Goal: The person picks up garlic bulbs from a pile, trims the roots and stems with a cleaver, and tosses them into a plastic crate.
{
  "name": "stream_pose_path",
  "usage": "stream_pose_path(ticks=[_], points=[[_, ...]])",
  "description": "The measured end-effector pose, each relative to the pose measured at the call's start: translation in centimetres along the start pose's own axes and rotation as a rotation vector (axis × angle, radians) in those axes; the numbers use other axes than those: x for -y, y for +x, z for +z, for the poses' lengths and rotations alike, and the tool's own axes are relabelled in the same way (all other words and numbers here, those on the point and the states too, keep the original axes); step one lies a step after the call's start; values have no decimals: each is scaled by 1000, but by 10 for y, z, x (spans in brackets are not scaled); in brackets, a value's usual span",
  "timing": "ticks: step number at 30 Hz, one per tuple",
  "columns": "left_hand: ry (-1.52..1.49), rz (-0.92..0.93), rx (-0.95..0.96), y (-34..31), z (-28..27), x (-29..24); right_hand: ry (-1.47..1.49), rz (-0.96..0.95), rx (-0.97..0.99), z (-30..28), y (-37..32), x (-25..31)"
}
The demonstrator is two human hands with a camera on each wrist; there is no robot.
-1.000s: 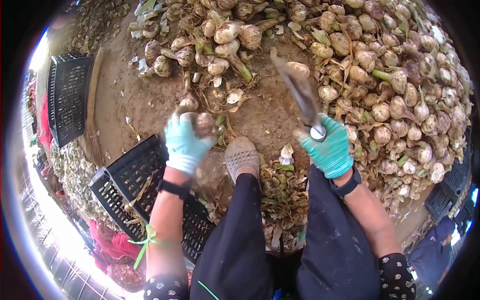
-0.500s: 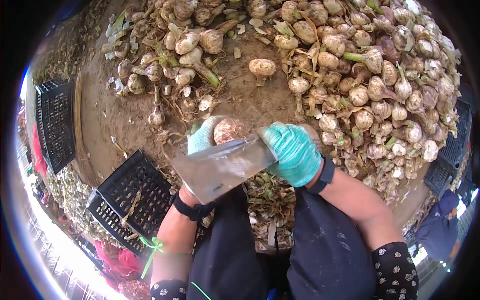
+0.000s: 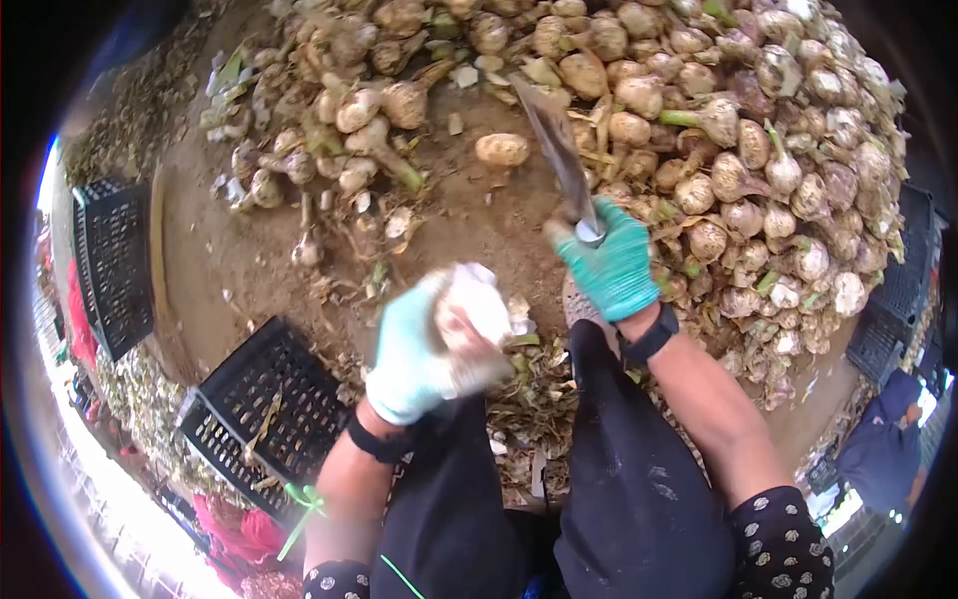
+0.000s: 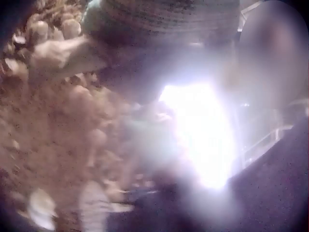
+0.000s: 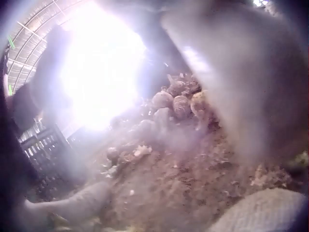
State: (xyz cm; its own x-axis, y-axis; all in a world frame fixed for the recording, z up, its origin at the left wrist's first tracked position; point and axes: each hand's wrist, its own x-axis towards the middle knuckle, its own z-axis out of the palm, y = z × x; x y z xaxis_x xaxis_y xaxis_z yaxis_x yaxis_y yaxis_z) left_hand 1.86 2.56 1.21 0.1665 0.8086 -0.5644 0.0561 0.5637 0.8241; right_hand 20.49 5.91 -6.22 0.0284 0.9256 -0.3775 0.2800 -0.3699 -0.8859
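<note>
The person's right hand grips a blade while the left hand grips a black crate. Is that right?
Not quite: the left hand holds a pale bulb, and the nearest black crate lies apart from it, as the head view shows. The right hand does grip a blade.

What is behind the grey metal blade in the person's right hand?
Pale, round, dirt-streaked garlic bulbs show to the right of the blade; brown soil and one oval bulb to its left. What lies directly behind it is covered.

No readable text, labels, brands, numbers or signs on anything in any of the views.
</note>
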Motion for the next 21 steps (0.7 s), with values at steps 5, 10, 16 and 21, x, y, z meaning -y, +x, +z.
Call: stream_pose_path(ticks=[5, 10, 16, 21], points=[[577, 398, -88, 24, -11, 21, 371, 349, 436, 8, -12, 36], [-375, 90, -294, 18, -15, 35, 385, 207, 432, 9, -22, 54], [-459, -130, -89, 16, -22, 34, -221, -287, 264, 13, -15, 21], [-259, 45, -220, 2, -25, 26, -540, -536, 347, 13, -6, 23]])
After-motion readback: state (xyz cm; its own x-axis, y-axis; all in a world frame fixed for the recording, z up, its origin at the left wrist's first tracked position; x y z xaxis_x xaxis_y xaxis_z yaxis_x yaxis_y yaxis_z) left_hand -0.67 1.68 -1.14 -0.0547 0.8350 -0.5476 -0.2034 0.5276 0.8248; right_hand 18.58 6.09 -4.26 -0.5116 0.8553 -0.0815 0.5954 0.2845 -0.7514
